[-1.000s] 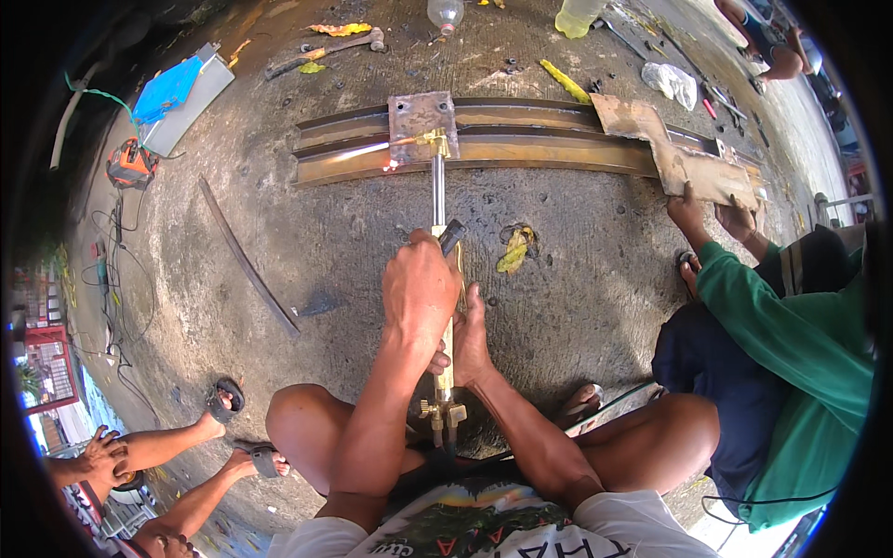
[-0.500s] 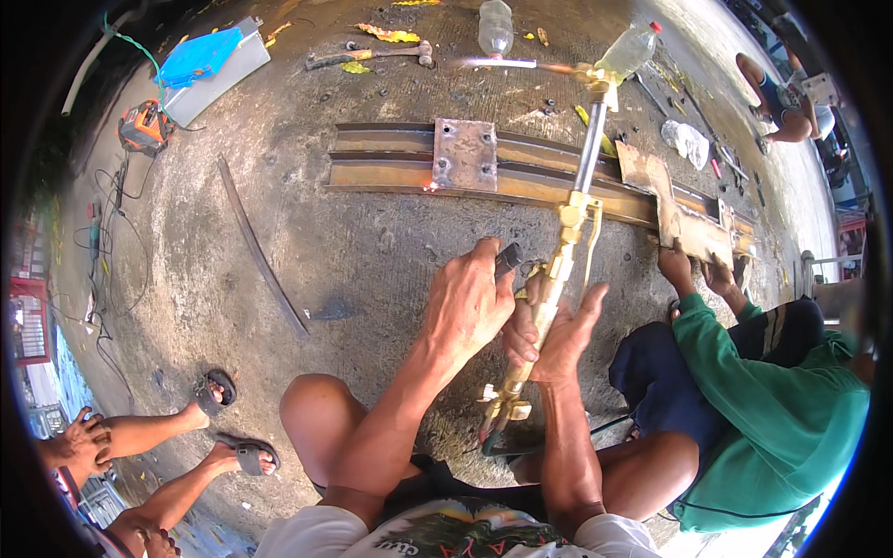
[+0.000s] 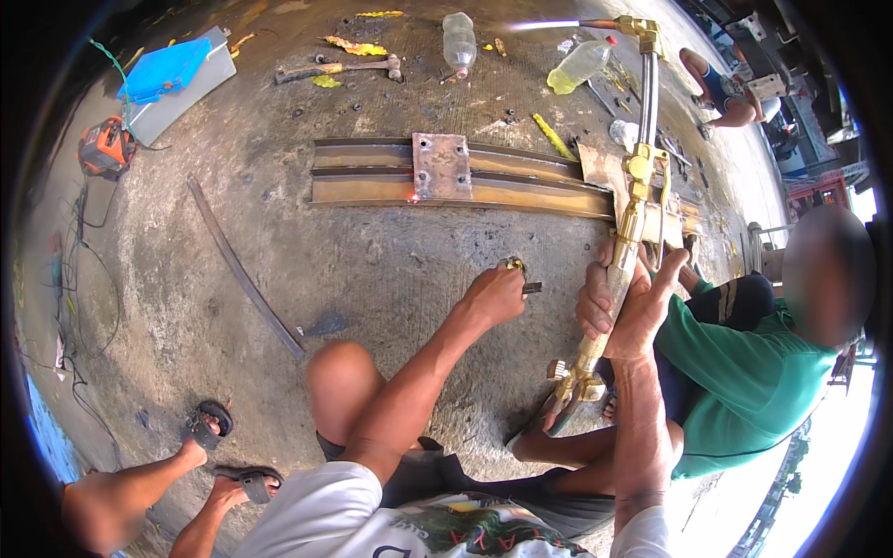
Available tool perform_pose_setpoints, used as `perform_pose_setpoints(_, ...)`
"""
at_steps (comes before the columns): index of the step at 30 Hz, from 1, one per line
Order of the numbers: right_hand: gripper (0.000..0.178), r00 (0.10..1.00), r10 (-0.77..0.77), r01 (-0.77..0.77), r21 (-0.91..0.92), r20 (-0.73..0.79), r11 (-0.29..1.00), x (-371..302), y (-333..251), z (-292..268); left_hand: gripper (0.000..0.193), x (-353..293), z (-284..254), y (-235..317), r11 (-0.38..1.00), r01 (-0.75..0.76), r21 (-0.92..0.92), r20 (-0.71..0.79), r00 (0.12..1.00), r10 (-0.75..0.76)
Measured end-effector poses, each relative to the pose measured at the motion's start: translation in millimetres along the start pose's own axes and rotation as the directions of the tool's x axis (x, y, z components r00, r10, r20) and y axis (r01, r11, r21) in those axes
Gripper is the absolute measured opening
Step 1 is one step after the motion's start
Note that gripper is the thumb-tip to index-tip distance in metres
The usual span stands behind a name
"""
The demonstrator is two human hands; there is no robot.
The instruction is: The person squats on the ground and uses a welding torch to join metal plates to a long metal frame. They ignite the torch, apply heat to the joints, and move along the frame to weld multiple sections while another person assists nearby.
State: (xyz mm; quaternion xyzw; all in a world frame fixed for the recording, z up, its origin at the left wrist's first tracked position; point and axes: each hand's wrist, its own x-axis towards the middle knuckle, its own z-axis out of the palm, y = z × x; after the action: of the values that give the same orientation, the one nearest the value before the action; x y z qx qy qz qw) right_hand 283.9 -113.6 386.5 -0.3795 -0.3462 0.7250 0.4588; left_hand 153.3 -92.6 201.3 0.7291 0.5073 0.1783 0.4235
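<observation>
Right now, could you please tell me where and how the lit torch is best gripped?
Probably by its brass handle, from the near side, as the right hand does: that part is long and straight, while the flame leaves the far tip toward the left.

An open-air metalworking yard: steel beams [image 3: 530,192] and a hammer [image 3: 358,66] lie on rough concrete ground [image 3: 391,270], and a cutting torch [image 3: 629,223] burns with a bright flame [image 3: 544,25].

A rough grey concrete floor [image 3: 391,270] spreads out wide, scuffed and stained — darker toward the top. Daylight whitens its right side, where a red structure [image 3: 819,193] — too small to make out — stands near the rim.
</observation>
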Motion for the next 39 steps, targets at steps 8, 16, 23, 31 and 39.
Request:
perform_pose_setpoints(8,0.089,0.999,0.036,-0.036,-0.061,-0.002,0.998,-17.0,-36.3,16.2,0.018,9.1,38.7,0.3,0.986,-0.151,0.065,0.131,0.981,0.142)
perform_pose_setpoints(16,0.093,1.000,0.015,-0.015,-0.056,-0.001,0.998,-22.0,-36.7,32.5,0.027,-4.6,50.0,-30.1,0.986,-0.122,0.109,0.199,0.975,0.099)
perform_pose_setpoints(23,0.089,0.997,0.067,-0.067,0.000,0.027,0.998,11.1,-12.9,21.3,0.033,-26.4,40.6,-64.3,0.992,-0.039,0.121,0.176,0.984,0.018)
perform_pose_setpoints(31,0.082,0.966,0.259,-0.257,-0.094,0.018,0.962,51.7,12.1,36.3,0.041,-3.3,55.3,-85.8,0.976,-0.153,0.155,0.124,0.983,0.135)
perform_pose_setpoints(39,0.072,0.942,0.335,-0.335,-0.001,0.019,0.942,82.0,16.3,28.4,0.043,16.1,42.6,-22.3,0.947,-0.294,0.127,0.355,0.905,0.233)
